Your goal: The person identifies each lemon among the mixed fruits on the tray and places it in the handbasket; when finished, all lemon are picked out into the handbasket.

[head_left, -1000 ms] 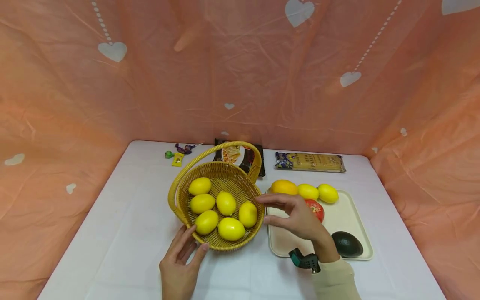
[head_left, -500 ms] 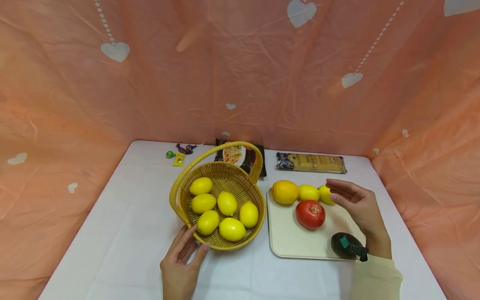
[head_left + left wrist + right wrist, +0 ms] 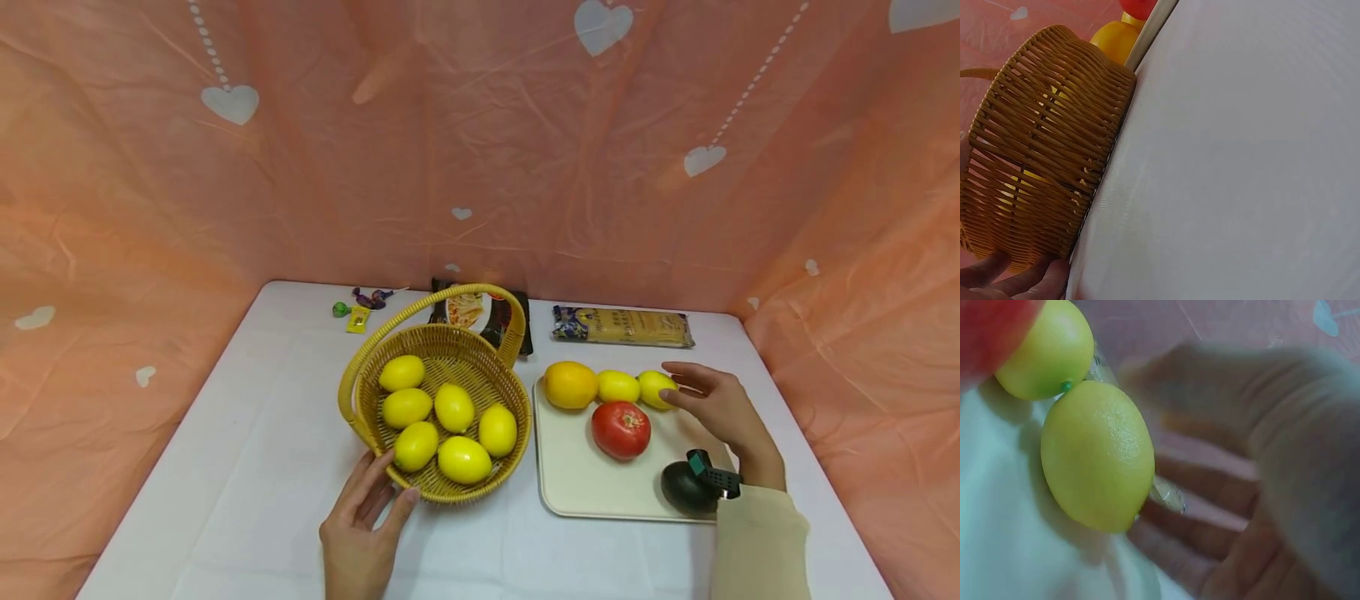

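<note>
A yellow wicker basket (image 3: 483, 375) with an arched handle stands at mid-table, with several lemons (image 3: 464, 460) inside. My left hand (image 3: 360, 533) rests its fingertips and thumb against the basket's near-left side; the left wrist view shows fingers (image 3: 1022, 281) touching the outer wicker wall. At the far right corner of the cream tray (image 3: 585, 492), my right hand (image 3: 723, 408) reaches round a lemon (image 3: 654, 389), thumb on the near side. The right wrist view has that lemon (image 3: 1097, 456) between spread thumb and fingers, with the thumb seemingly apart from it.
Also on the tray are an orange-yellow fruit (image 3: 571, 385), another lemon (image 3: 618, 386), a tomato (image 3: 621, 430) and an avocado (image 3: 684, 489). Behind lie a noodle packet (image 3: 622, 326), a black food bag (image 3: 487, 317) and several candies (image 3: 357, 318).
My right hand has moved right from the basket's rim, across the tray, to the rightmost lemon, where it has lowered slightly. The left hand and basket have stayed in place.
</note>
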